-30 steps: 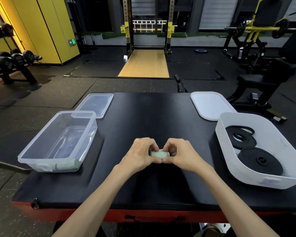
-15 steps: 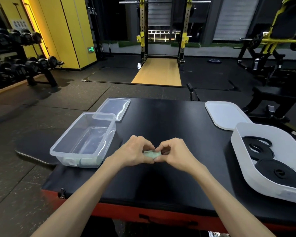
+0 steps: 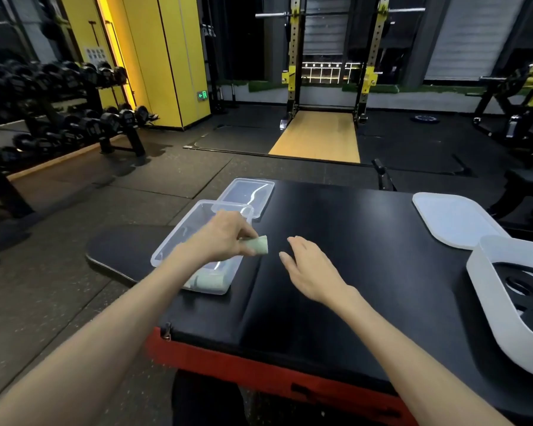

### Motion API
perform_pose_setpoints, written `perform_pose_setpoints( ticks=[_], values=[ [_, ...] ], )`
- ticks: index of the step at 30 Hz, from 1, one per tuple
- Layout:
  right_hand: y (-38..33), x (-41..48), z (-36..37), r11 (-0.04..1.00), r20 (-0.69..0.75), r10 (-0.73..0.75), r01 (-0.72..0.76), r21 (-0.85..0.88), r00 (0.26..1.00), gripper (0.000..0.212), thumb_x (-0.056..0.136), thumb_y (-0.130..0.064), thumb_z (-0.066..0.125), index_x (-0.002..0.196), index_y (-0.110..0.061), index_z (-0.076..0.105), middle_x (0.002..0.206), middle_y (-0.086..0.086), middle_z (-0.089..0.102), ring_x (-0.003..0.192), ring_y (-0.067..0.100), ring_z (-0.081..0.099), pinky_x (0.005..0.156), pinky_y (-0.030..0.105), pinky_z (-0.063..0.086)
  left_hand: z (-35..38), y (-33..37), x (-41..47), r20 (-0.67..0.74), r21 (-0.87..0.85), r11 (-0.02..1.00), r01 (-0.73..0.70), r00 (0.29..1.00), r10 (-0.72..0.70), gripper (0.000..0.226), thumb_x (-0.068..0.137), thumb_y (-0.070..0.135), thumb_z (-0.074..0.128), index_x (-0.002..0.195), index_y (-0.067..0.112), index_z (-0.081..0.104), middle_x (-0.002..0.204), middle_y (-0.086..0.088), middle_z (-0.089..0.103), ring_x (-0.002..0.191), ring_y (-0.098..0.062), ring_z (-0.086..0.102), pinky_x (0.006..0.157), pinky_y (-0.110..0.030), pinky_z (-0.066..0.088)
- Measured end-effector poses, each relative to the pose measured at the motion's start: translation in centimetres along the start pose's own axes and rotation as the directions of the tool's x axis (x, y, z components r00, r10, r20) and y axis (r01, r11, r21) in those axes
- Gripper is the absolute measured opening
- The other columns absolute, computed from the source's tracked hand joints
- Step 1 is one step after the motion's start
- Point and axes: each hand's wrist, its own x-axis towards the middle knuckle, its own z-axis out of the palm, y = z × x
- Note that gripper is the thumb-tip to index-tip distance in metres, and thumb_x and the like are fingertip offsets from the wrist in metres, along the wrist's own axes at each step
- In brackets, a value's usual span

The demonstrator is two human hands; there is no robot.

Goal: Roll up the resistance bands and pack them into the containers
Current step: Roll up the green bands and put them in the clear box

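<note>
Fingers of our left hand (image 3: 225, 238) are pinching a green roll (image 3: 258, 245) at centre frame, its long axis pointing right, above the clear box's (image 3: 179, 238) right rim. Our right hand (image 3: 310, 269) is hovering spread, holding nothing.

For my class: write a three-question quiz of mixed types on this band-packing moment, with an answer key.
1. True or false: the left hand holds the rolled green band.
2. Where do green rolls already lie? A) clear container B) white tub C) white lid
3. Fill in: the right hand is open and holds ____.

Key: 1 true; 2 A; 3 nothing.
</note>
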Motion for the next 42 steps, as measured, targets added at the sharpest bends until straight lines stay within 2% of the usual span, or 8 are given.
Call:
perform_pose_setpoints(
  ticks=[4,9,17,25,31,36,40,42],
  values=[
    [0.2,1.2,3.3,0.981,0.046,0.053,-0.044,-0.188,0.998,0.049,0.103,-0.038,0.028,0.14,-0.007,0.032,0.142,0.016,0.035,0.134,0.033,0.029,0.109,0.041,0.028,-2.8,-3.1,0.1,-0.005,0.041,0.998,0.04,0.999,-0.04,0.018,0.074,0.029,0.08,0.088,0.02,0.077,0.062,-0.008,0.059,0.059,-0.016,0.043,0.058,-0.022,0.038],
    [0.1,1.0,5.8,0.976,0.128,0.084,-0.056,-0.21,0.988,0.048,0.103,-0.038,0.026,0.142,-0.01,0.03,0.149,0.018,0.026,0.138,0.035,0.02,0.112,0.042,0.022,-4.0,-6.6,-0.4,0.03,0.048,0.989,0.143,0.989,-0.145,0.026,0.07,0.02,0.083,0.095,0.017,0.076,0.075,0.002,0.07,0.072,-0.014,0.061,0.069,-0.024,0.047],
    [0.1,0.9,7.1,0.974,0.038,0.064,-0.054,-0.22,0.997,0.046,0.103,-0.035,0.026,0.142,-0.011,0.032,0.151,0.018,0.023,0.136,0.034,0.019,0.112,0.041,0.02,0.1,-8.0,0.4,0.308,0.108,0.979,0.176,0.93,-0.201,0.028,0.072,0.015,0.079,0.1,0.017,0.075,0.092,0.003,0.072,0.089,-0.012,0.062,0.075,-0.021,0.045],
    [0.5,0.8,7.6,0.982,-0.018,0.03,-0.033,-0.183,0.999,0.042,0.102,-0.032,0.029,0.138,-0.011,0.039,0.147,0.018,0.029,0.133,0.033,0.022,0.111,0.041,0.023,1.7,-7.7,2.3,0.41,0.178,0.971,0.16,0.885,-0.221,0.032,0.074,0.001,0.069,0.104,0.013,0.073,0.108,0.0,0.07,0.101,-0.014,0.061,0.082,-0.025,0.049],
    [0.6,0.8,7.6,0.988,-0.024,0.035,-0.038,-0.15,0.999,0.041,0.102,-0.03,0.03,0.138,-0.011,0.039,0.148,0.017,0.029,0.133,0.032,0.021,0.111,0.04,0.023,1.4,-7.3,2.8,0.473,0.198,0.974,0.107,0.86,-0.19,0.024,0.073,0.001,0.075,0.093,0.013,0.074,0.101,0.0,0.07,0.091,-0.013,0.062,0.073,-0.022,0.043],
    [0.6,0.9,7.7,0.99,-0.03,0.04,-0.044,-0.135,0.999,0.041,0.102,-0.03,0.03,0.138,-0.012,0.039,0.147,0.015,0.028,0.133,0.031,0.021,0.111,0.04,0.024,1.4,-7.7,2.5,0.473,0.18,0.98,0.079,0.867,-0.157,0.034,0.071,-0.004,0.073,0.062,0.026,0.06,0.085,-0.002,0.067,0.085,-0.013,0.061,0.071,-0.023,0.043],
    [0.5,0.8,7.6,0.992,-0.026,0.048,-0.05,-0.118,0.999,0.041,0.102,-0.029,0.029,0.138,-0.013,0.039,0.149,0.015,0.027,0.135,0.03,0.018,0.112,0.04,0.023,1.5,-7.2,2.5,0.488,0.207,0.977,0.054,0.86,-0.151,0.016,0.073,-0.004,0.072,0.079,0.011,0.071,0.083,0.0,0.064,0.081,-0.011,0.057,0.069,-0.021,0.041],
    [0.6,0.8,7.6,0.992,-0.029,0.046,-0.049,-0.112,0.999,0.04,0.102,-0.029,0.03,0.138,-0.013,0.039,0.149,0.016,0.027,0.135,0.03,0.018,0.112,0.04,0.023,1.6,-7.2,2.5,0.47,0.192,0.979,0.064,0.87,-0.149,0.022,0.071,-0.006,0.072,0.09,0.005,0.072,0.09,-0.004,0.07,0.081,-0.012,0.061,0.071,-0.021,0.045]
  ],
)
